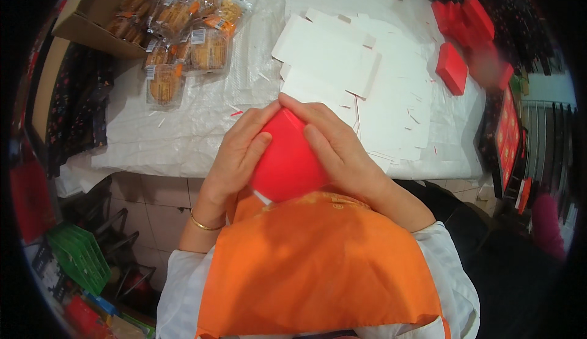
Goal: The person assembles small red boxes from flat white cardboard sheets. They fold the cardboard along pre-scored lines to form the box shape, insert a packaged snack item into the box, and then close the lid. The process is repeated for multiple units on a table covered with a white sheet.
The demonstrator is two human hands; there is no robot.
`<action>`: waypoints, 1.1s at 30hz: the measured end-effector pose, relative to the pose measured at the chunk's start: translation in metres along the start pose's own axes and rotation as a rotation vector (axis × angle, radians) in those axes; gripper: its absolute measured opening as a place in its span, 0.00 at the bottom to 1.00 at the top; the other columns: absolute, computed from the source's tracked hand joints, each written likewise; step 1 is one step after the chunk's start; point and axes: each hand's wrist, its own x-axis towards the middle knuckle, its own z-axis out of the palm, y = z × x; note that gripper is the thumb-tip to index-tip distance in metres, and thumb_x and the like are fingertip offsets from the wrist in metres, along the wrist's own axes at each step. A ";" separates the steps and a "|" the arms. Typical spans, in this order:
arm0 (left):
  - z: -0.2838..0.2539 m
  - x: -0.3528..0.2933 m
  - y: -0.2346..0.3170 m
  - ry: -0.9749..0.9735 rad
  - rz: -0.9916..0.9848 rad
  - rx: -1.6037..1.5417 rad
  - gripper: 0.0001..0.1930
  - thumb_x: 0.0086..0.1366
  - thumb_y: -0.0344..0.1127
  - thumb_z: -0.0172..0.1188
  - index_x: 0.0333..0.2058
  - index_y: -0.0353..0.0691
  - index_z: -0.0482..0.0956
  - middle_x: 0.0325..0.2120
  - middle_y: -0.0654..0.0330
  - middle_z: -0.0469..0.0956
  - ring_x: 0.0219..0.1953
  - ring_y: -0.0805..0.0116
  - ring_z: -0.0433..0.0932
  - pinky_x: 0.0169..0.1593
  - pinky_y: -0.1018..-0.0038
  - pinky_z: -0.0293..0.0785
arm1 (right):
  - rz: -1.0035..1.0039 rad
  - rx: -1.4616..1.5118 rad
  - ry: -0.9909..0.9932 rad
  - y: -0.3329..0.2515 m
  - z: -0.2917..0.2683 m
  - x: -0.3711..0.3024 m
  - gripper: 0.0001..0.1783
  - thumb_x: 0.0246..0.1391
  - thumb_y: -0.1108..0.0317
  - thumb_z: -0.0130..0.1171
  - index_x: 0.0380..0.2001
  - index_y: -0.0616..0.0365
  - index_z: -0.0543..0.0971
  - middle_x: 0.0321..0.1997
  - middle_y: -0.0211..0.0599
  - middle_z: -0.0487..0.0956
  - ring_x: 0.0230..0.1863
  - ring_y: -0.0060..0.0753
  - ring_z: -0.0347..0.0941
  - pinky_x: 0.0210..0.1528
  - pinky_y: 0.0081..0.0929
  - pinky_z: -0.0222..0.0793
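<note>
Orange apron [318, 265] below me, and both hands, left hand [235, 155] and right hand [339, 149], clasp the red box [284, 161], fingers wrapped tight. I judge it mid-fold; next I'd need firm presses along its edges.

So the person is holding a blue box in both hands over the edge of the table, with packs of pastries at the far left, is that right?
Not quite: the box is red, not blue, as the head view shows. The rest holds: the left hand and right hand both grip it near the edge of the table, and the packs of pastries lie at the far left.
</note>
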 end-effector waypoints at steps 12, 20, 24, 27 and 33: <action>0.003 0.001 0.008 0.013 -0.003 -0.005 0.24 0.71 0.30 0.49 0.65 0.36 0.69 0.44 0.52 0.75 0.47 0.59 0.74 0.56 0.70 0.67 | 0.068 0.110 -0.010 -0.001 -0.004 -0.026 0.28 0.69 0.68 0.42 0.71 0.57 0.62 0.69 0.50 0.66 0.68 0.47 0.64 0.70 0.34 0.57; 0.005 -0.001 0.009 0.059 0.017 0.022 0.24 0.71 0.32 0.50 0.64 0.36 0.69 0.43 0.54 0.75 0.45 0.60 0.73 0.55 0.70 0.67 | 0.116 0.375 0.181 0.015 0.010 -0.042 0.22 0.67 0.72 0.45 0.62 0.63 0.72 0.65 0.45 0.73 0.64 0.36 0.69 0.66 0.31 0.62; 0.002 -0.004 0.007 0.096 -0.014 0.032 0.24 0.73 0.34 0.48 0.66 0.37 0.68 0.44 0.55 0.75 0.45 0.63 0.73 0.55 0.71 0.68 | 0.180 0.443 0.322 0.009 0.018 -0.029 0.13 0.66 0.73 0.50 0.51 0.64 0.74 0.61 0.46 0.76 0.57 0.32 0.75 0.59 0.29 0.70; 0.000 -0.006 0.005 0.122 -0.042 0.024 0.24 0.74 0.34 0.46 0.66 0.37 0.67 0.46 0.55 0.75 0.47 0.65 0.73 0.55 0.72 0.68 | 0.162 0.420 0.355 0.005 0.019 -0.020 0.06 0.66 0.73 0.51 0.44 0.63 0.72 0.60 0.47 0.77 0.53 0.30 0.77 0.55 0.29 0.73; 0.001 -0.009 -0.001 0.158 -0.026 -0.048 0.23 0.76 0.34 0.45 0.67 0.37 0.67 0.47 0.56 0.75 0.50 0.66 0.73 0.57 0.73 0.67 | 0.143 0.491 0.234 0.012 0.012 -0.018 0.09 0.68 0.69 0.50 0.45 0.63 0.72 0.63 0.48 0.74 0.57 0.31 0.74 0.58 0.30 0.71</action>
